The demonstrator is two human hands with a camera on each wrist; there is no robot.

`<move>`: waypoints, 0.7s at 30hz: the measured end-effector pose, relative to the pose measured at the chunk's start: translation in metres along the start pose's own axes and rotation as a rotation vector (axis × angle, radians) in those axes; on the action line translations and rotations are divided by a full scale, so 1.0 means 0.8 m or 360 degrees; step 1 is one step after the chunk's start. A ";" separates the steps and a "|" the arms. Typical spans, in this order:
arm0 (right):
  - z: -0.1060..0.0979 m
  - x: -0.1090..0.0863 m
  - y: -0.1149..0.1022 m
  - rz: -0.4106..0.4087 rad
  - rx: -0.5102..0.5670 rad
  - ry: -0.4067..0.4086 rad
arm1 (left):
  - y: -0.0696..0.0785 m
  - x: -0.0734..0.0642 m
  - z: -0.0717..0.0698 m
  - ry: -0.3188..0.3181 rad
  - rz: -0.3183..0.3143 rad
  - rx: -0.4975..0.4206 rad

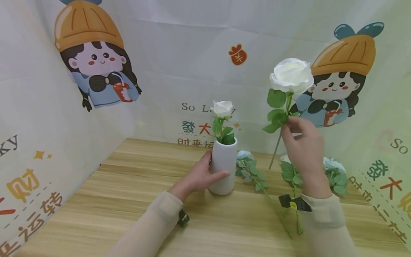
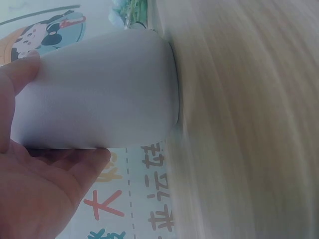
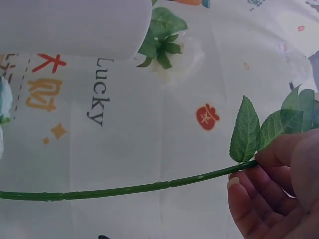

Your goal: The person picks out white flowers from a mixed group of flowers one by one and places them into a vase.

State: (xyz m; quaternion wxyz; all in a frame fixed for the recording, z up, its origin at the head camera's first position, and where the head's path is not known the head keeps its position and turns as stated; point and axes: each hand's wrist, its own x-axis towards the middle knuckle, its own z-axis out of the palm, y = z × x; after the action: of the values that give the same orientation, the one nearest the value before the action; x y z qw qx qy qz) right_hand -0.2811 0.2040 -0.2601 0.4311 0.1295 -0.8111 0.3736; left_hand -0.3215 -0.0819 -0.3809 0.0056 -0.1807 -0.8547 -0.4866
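Observation:
A white vase (image 1: 223,167) stands upright on the wooden table with a white rose (image 1: 222,110) in it, green leaves at its mouth. My left hand (image 1: 201,175) holds the vase from its left side, thumb across the front and fingers behind; the left wrist view shows the hand (image 2: 45,184) around the vase (image 2: 99,89). Up to the right of the vase, my right hand (image 1: 305,146) pinches the stem of a second, larger white rose (image 1: 292,75) just below its leaves. Its bare green stem (image 3: 117,190) runs free in the right wrist view, its bloom out of sight there.
A pale blue flower (image 1: 245,155) on a long stem lies right of the vase. Farther right, partly behind my right arm, lie another white flower (image 1: 285,159) and a pale blue one (image 1: 334,165). A printed cloth (image 1: 167,71) hangs behind the wooden table (image 1: 106,200).

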 end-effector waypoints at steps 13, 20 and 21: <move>-0.004 -0.005 -0.037 -0.0196 0.0401 0.0462 | 0.000 0.001 0.000 -0.0005 -0.0011 0.0004; -0.003 -0.007 -0.054 -0.0288 0.0808 0.0534 | 0.000 0.001 0.000 -0.0004 -0.0009 -0.0018; -0.002 -0.007 -0.056 -0.0299 0.0850 0.0536 | 0.000 0.001 0.000 -0.0004 -0.0008 -0.0022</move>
State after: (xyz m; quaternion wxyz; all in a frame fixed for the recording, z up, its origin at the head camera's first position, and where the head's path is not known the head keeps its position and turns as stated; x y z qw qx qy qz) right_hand -0.2527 0.1738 -0.2418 0.5426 0.2486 -0.5862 0.5478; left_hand -0.3219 -0.0815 -0.3806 0.0020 -0.1792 -0.8518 -0.4922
